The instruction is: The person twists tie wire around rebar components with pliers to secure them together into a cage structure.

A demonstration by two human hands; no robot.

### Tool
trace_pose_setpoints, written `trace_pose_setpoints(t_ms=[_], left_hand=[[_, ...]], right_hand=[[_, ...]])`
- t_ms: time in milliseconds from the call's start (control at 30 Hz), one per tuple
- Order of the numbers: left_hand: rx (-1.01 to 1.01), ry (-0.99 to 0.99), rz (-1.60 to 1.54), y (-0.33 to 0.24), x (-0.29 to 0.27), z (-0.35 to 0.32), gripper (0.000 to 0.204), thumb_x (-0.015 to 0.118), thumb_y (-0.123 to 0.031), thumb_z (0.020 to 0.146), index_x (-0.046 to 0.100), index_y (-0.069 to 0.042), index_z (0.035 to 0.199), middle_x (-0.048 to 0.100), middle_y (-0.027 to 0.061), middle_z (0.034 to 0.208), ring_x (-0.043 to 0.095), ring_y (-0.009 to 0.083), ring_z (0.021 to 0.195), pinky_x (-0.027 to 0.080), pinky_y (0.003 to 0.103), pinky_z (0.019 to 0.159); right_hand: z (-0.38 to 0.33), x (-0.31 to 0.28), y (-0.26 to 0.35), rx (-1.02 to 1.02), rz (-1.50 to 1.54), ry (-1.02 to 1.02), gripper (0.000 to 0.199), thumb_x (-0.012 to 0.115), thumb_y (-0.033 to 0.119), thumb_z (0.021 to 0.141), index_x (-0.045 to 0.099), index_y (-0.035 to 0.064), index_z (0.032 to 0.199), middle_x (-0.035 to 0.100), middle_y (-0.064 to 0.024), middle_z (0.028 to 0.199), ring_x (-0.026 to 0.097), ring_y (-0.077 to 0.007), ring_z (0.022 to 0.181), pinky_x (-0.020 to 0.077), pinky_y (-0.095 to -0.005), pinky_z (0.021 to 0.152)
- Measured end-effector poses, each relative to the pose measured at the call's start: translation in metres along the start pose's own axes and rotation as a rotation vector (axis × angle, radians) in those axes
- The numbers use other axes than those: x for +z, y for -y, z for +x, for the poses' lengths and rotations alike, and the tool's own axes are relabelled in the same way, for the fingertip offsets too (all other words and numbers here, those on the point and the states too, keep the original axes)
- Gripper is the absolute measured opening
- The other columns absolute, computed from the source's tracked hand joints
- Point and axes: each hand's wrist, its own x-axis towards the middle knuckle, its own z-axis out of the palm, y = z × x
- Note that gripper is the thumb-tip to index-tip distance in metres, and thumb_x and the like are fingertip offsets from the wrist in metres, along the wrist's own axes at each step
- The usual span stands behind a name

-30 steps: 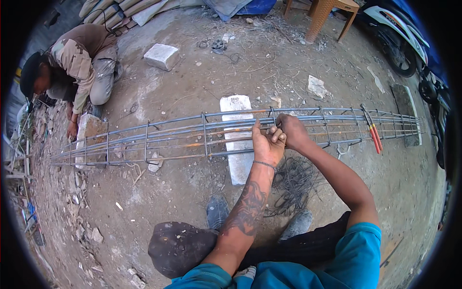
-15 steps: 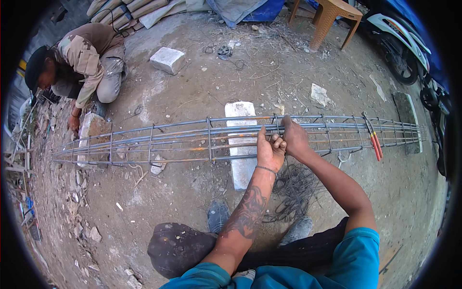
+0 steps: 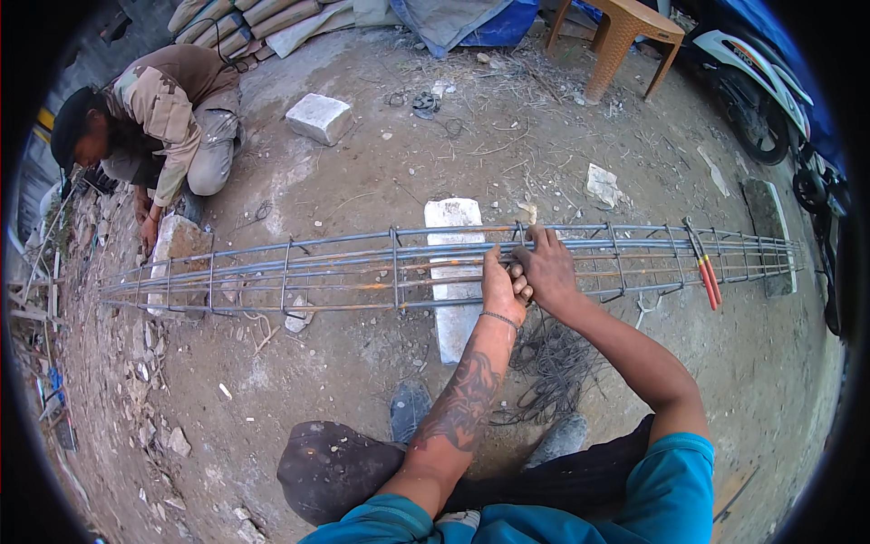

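Note:
A long cage of steel bars (image 3: 344, 267) with square stirrups lies across the ground on white blocks. My left hand (image 3: 500, 288) and my right hand (image 3: 546, 265) are both closed on the cage's near bars at one stirrup, fingers wrapped around the steel and touching each other. What my fingers pinch there is too small to make out. A bundle of thin dark tie wire (image 3: 553, 361) lies on the dirt just under my right forearm. Red-handled pliers (image 3: 705, 272) hang on the cage to the right.
Another person (image 3: 159, 118) crouches at the far left by the cage's end, a hand on a stone block (image 3: 177, 245). A white block (image 3: 453, 272) lies under the cage. A grey block (image 3: 318, 118), a plastic stool (image 3: 625, 36) and a motorbike (image 3: 770, 91) stand behind.
My two hands have stayed on the same stirrup, shifting slightly as the view moved. The crouching person leans a little lower over the block.

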Motion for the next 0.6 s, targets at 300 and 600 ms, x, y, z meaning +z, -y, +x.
trace_pose_setpoints(t_ms=[300, 600], left_hand=[[-0.005, 0.138, 0.053, -0.001, -0.005, -0.003, 0.036, 0.046, -0.045, 0.092, 0.046, -0.009, 0.084, 0.045, -0.0034, 0.057, 0.036, 0.0081, 0.042, 0.031, 0.024, 0.041], [0.004, 0.100, -0.111, -0.005, -0.002, -0.002, 0.040, 0.049, -0.044, 0.091, 0.048, -0.004, 0.087, 0.054, 0.0014, 0.067, 0.044, 0.0120, 0.047, 0.037, 0.026, 0.048]], right_hand=[[-0.002, 0.007, -0.004, -0.051, -0.007, -0.059, 0.022, 0.063, 0.019, 0.069, 0.069, 0.0100, 0.087, 0.044, -0.0129, 0.130, 0.043, -0.0305, 0.114, 0.0403, -0.0395, 0.093], [-0.001, 0.020, -0.012, 0.036, 0.292, -0.073, 0.025, 0.064, 0.016, 0.066, 0.069, 0.0103, 0.091, 0.045, -0.0131, 0.127, 0.043, -0.0326, 0.113, 0.0395, -0.0398, 0.095]])
